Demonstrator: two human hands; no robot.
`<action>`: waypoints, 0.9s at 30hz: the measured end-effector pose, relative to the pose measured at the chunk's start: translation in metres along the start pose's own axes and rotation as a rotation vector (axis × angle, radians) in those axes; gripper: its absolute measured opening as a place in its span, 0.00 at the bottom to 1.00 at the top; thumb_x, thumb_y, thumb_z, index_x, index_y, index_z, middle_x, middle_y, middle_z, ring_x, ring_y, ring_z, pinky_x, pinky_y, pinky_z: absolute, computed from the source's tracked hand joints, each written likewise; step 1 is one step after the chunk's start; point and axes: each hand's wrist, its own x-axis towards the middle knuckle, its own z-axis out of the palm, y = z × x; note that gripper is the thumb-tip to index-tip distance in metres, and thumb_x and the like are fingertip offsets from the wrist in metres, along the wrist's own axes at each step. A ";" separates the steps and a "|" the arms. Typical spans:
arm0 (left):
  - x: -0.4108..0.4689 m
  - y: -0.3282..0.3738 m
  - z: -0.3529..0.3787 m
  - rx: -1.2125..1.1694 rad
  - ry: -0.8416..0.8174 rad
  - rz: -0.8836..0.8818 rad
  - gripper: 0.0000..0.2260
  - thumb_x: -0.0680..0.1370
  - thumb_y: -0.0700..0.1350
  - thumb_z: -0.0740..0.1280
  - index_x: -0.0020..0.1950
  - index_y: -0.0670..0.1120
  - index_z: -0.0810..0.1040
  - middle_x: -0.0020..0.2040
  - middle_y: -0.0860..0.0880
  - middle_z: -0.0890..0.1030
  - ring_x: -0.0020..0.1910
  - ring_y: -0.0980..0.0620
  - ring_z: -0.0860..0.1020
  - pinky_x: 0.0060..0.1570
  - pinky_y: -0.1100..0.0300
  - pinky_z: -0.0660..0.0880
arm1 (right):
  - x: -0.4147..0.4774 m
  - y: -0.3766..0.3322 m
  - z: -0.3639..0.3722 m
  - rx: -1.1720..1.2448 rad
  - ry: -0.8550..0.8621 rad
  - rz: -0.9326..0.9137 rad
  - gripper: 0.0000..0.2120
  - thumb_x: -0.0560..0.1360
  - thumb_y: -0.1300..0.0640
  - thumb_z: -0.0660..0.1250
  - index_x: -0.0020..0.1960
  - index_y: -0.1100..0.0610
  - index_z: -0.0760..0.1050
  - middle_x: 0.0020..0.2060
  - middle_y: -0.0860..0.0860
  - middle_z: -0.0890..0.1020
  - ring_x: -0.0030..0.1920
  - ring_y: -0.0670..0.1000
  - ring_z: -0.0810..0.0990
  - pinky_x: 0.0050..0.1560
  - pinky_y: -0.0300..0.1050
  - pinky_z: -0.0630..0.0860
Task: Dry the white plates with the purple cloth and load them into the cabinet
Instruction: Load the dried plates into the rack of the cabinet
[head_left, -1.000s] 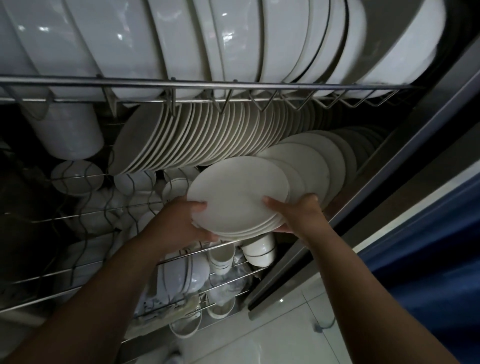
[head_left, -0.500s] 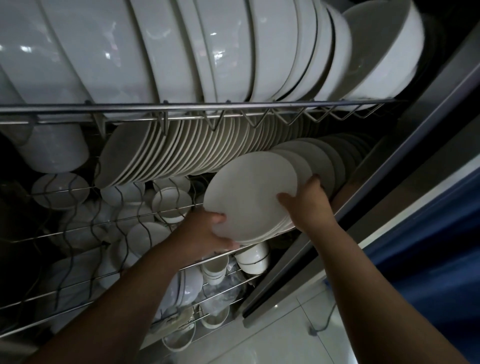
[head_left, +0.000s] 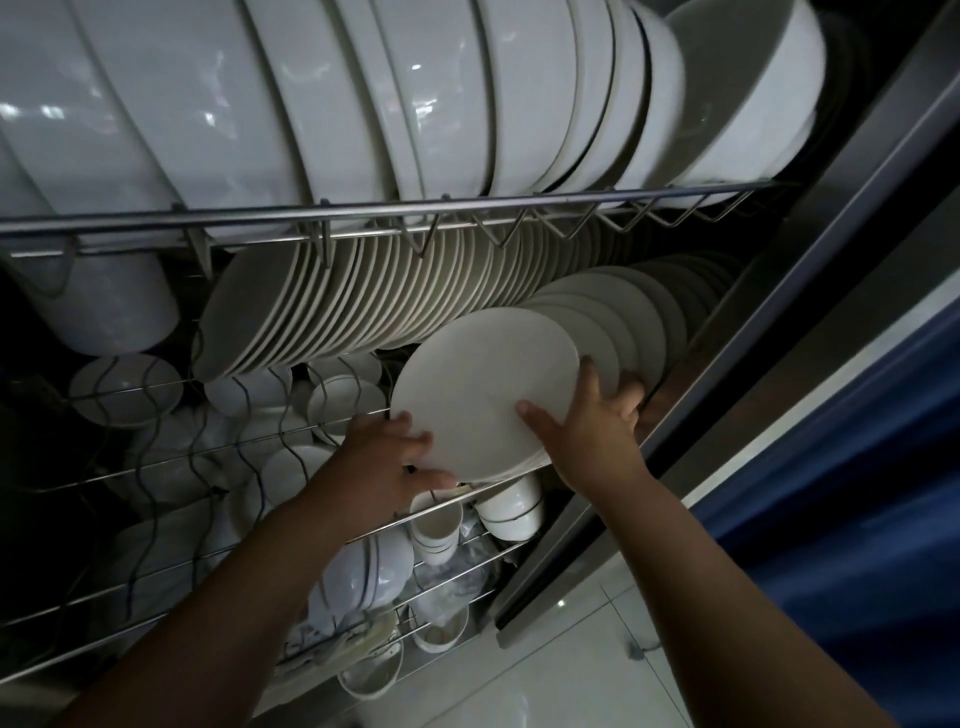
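We count one small stack of white plates (head_left: 483, 395), held at the middle rack of the cabinet (head_left: 779, 332), tilted with its flat underside towards us. Thin rims show at its lower edge, at least three, though they blur together and we cannot fix the number. Two hands carry it. The left hand (head_left: 384, 457) grips the lower left rim, thumb on the face, the other fingers hidden behind. The right hand (head_left: 592, 431) grips the lower right rim, thumb laid across the face, fingers curled round the edge.

The stack sits at the near end of a front row of upright plates (head_left: 644, 317), touching or just short of it; we cannot tell which. A second, longer back row of plates (head_left: 363, 306) stands behind, too tightly packed to count. Above, one wire rail (head_left: 363, 213) fronts a row of large white bowls (head_left: 363, 104), cut off at the top. Below, small bowls and cups (head_left: 511, 509) lie in dim wire shelves, their number lost in shadow. At the right are pale floor tiles (head_left: 519, 686) and blue fabric (head_left: 883, 467).
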 end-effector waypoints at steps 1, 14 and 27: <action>-0.001 0.001 -0.003 0.030 -0.011 0.010 0.43 0.64 0.74 0.60 0.72 0.49 0.71 0.77 0.47 0.61 0.75 0.47 0.52 0.71 0.60 0.55 | 0.001 0.001 -0.001 0.025 0.009 -0.008 0.41 0.73 0.40 0.68 0.77 0.49 0.50 0.72 0.61 0.52 0.71 0.65 0.58 0.69 0.55 0.64; 0.017 0.020 0.018 0.074 0.056 0.069 0.43 0.60 0.76 0.49 0.60 0.51 0.80 0.54 0.47 0.77 0.63 0.42 0.67 0.64 0.57 0.64 | 0.018 -0.016 -0.026 -0.165 0.099 -0.060 0.34 0.75 0.52 0.70 0.75 0.54 0.57 0.71 0.62 0.55 0.67 0.67 0.64 0.68 0.57 0.66; -0.012 0.012 0.007 0.110 0.037 0.030 0.28 0.74 0.64 0.64 0.66 0.45 0.77 0.66 0.43 0.75 0.68 0.46 0.69 0.64 0.59 0.65 | -0.005 -0.017 -0.013 -0.499 0.019 -0.169 0.33 0.80 0.47 0.60 0.76 0.63 0.52 0.75 0.60 0.55 0.74 0.64 0.53 0.70 0.56 0.61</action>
